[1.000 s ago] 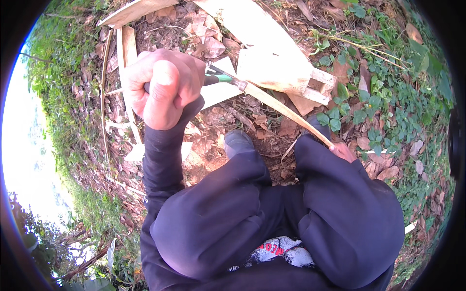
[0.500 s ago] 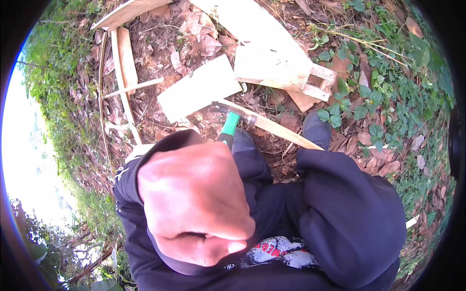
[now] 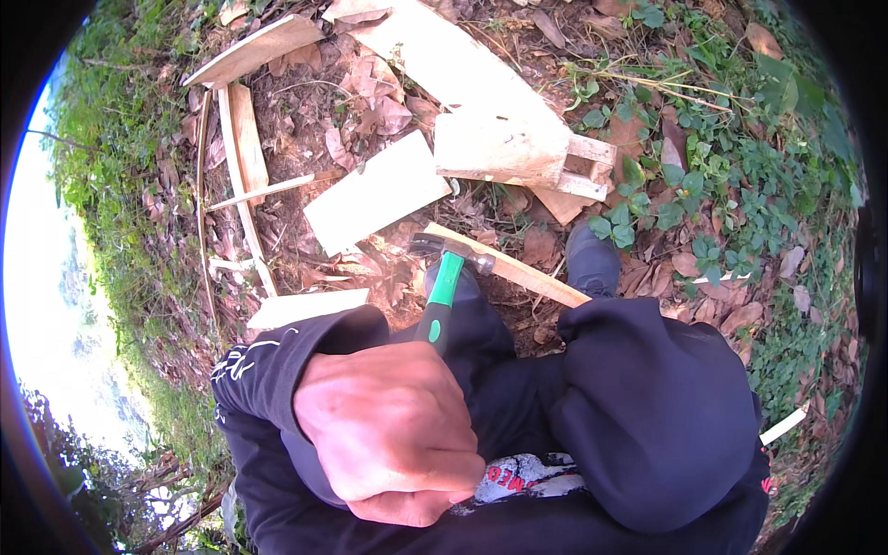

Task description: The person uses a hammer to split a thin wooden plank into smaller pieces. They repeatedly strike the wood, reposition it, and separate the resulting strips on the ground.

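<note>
We grip the hammer [image 3: 442, 294] in our left hand [image 3: 388, 439], closed around its green handle, head at the wooden strip [image 3: 518, 271]. Right hand hidden. Next: strike squarely.

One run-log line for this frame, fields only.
left hand: gripping green-handled hammer | hammer head: on wooden strip | right hand: not visible | nearby: flat board, wooden box

The ground [image 3: 305, 185] is bare soil strewn with dry brown leaves [image 3: 375, 102], bordered by grass [image 3: 111, 157] on the left and green creeping weeds [image 3: 740, 185] on the right. Scattered on it are a flat pale board [image 3: 375, 194], a long plank [image 3: 444, 65], a nailed wooden box-like piece [image 3: 518, 153], thin slats [image 3: 245, 139] and a narrow strip [image 3: 518, 270]
</note>
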### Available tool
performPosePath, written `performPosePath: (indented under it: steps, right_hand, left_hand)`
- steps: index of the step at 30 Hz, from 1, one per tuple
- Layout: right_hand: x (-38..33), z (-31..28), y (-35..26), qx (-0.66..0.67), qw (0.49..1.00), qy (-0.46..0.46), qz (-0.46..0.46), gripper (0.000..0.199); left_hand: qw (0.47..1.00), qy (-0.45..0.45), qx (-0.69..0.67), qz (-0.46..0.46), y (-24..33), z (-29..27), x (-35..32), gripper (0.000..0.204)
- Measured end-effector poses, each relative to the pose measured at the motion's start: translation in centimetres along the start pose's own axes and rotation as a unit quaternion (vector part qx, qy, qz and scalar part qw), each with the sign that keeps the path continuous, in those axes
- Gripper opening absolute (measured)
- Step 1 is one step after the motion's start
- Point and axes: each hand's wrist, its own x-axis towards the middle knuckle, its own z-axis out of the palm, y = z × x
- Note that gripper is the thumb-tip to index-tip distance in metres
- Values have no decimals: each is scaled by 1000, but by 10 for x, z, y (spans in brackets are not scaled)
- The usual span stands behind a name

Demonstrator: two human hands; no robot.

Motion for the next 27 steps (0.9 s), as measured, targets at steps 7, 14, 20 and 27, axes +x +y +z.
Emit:
performPosePath:
  steps: [7, 14, 20, 27]
  right_hand:
    - [9, -27, -39, -33, 999, 39, -16, 31]
    - [22, -55, -70, -71, 993, 81, -41, 31]
    - [25, -76, -95, -102, 988, 110, -20, 32]
    - [28, -82, -116, -127, 986, 105, 17, 36]
  left_hand:
    - [1000, -6, 14, 3, 1, -1, 9, 23]
    - [998, 36, 38, 17, -1, -1, 18, 26]
    - [998, 32, 44, 24, 0, -10, 21, 28]
    - [997, 75, 13, 4, -9, -31, 10, 30]
